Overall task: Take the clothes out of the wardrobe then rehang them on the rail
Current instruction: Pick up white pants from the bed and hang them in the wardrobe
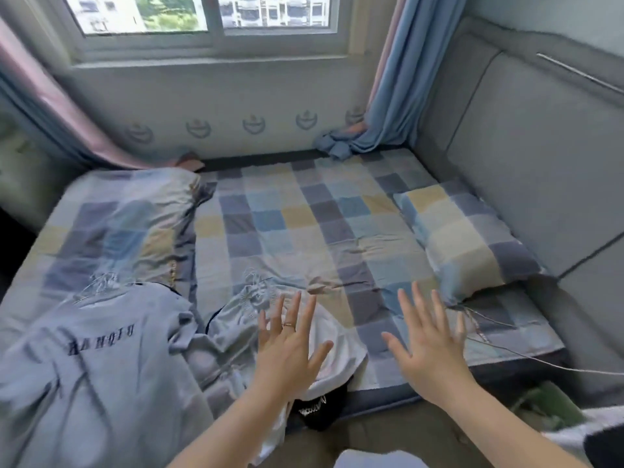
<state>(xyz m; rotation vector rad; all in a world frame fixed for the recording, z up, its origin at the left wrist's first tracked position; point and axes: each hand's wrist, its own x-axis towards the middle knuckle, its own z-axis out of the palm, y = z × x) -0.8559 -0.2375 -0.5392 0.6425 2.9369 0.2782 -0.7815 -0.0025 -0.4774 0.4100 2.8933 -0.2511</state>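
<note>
Both hands empty, fingers spread: left hand (287, 346) held over pale shirt (236, 319), right hand (429, 346) over bare bed (304, 214). Clothes (101, 366) laid near left, on hangers (101, 285). Risk: shirts pulled off hangers if grabbed by fabric.

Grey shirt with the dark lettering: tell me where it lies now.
In the head view the grey shirt lies flat at the near left of the bed, a wire hanger at its collar, left of the left hand.
</note>
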